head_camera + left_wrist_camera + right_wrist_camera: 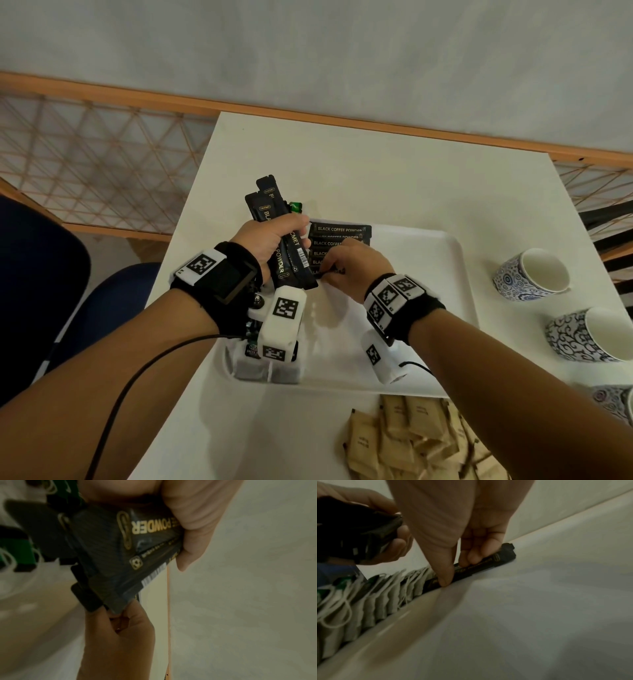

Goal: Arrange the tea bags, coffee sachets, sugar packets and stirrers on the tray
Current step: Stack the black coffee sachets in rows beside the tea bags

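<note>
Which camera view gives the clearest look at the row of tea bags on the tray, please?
The right wrist view: the tea bags stand in a long row along the tray's edge. The head view shows only a few behind the left wrist camera. The left wrist view shows only blurred green tags.

Black coffee sachets [340,229] (gold lettering), white tray [442,291], tan sugar packets [411,442].

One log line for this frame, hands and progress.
left hand: grips spare sachets | right hand: pinches sachet onto tray row | sugar packets: off tray
</note>
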Available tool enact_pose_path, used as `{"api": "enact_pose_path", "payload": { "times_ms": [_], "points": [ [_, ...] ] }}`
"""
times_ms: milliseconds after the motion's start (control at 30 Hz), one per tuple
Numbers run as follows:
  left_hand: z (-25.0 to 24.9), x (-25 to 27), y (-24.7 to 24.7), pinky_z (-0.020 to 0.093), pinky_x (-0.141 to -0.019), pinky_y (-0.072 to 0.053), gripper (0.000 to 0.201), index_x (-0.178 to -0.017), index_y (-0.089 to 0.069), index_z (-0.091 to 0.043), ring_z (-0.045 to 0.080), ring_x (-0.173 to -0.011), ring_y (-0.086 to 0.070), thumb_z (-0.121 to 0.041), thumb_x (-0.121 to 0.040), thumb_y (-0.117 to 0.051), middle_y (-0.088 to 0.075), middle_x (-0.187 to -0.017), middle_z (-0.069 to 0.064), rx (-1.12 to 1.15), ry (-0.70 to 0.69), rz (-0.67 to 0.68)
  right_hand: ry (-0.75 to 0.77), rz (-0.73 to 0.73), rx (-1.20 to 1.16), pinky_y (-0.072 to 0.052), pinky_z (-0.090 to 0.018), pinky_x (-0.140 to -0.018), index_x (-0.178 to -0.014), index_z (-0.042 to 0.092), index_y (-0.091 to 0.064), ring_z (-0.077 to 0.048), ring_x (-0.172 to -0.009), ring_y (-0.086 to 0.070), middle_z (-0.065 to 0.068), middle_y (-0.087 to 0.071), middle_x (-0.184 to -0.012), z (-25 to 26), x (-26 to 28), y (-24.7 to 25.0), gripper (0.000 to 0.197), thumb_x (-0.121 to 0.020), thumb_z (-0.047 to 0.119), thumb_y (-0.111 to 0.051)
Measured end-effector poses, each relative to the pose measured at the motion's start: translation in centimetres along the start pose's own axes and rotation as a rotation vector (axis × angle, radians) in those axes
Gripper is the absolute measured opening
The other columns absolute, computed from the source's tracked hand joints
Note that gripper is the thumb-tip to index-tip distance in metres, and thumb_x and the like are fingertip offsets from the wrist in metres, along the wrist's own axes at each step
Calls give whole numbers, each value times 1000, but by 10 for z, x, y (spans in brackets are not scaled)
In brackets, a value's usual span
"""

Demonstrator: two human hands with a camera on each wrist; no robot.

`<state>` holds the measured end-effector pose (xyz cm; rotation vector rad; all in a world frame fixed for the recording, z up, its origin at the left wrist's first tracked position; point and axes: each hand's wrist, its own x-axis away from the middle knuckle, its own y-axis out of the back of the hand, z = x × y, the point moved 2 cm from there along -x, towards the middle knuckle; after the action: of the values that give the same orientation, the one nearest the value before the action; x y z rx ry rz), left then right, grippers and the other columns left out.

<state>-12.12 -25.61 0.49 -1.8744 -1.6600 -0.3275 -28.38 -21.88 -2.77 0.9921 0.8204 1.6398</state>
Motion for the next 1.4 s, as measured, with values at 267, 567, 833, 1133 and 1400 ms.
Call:
{"api": "enact_pose_path", "payload": {
  "times_ms": [267, 567, 833, 1133, 1400],
  "points": [
    [2, 5, -4, 37, -64, -57, 3, -83, -68, -15, 23, -63, -67, -14, -82, -71, -67, -70, 7, 26, 38, 39, -116, -158, -645, -50, -26, -75, -90, 23, -69, -7, -75, -59, 12, -63, -77, 9, 9, 17, 16, -93, 32, -55],
    [1, 17, -8, 40, -57, -57, 25, -103, -68, -2, 27, -65, -69, -14, -82, -71, -70, -85, 17, 20, 46, 60, -134, -52, -978, -57, -38, -72, -97, 19, -70, -24, -83, -70, -8, -73, -93, 14, 20, 22, 13, -90, 12, -62],
    [-2, 15, 3, 34, -59, -58, 8, -86, -67, -6, 21, -62, -66, -10, -80, -72, -67, -71, 9, -12, 8, -17, -198, -91, -609, -45, -21, -66, -99, 27, -71, -12, -71, -56, 4, -64, -80, -11, 28, 27, 21, -91, 14, -58],
    [-9, 16, 11, 38, -59, -57, 19, -92, -68, -10, 24, -65, -67, -14, -76, -77, -69, -76, 8, 9, 19, -45, -183, 44, -237, -45, -20, -81, -90, 33, -73, -8, -87, -60, 12, -65, -90, -17, 31, 24, 13, -83, 23, -68],
    [-9, 15, 10, 32, -62, -57, 16, -88, -69, -10, 19, -64, -66, -18, -77, -77, -69, -78, 8, -1, -12, -68, -114, 43, -40, -46, -26, -79, -96, 31, -74, -14, -90, -58, 8, -60, -88, -4, 17, 22, 16, -83, 26, -67]
  ]
}}
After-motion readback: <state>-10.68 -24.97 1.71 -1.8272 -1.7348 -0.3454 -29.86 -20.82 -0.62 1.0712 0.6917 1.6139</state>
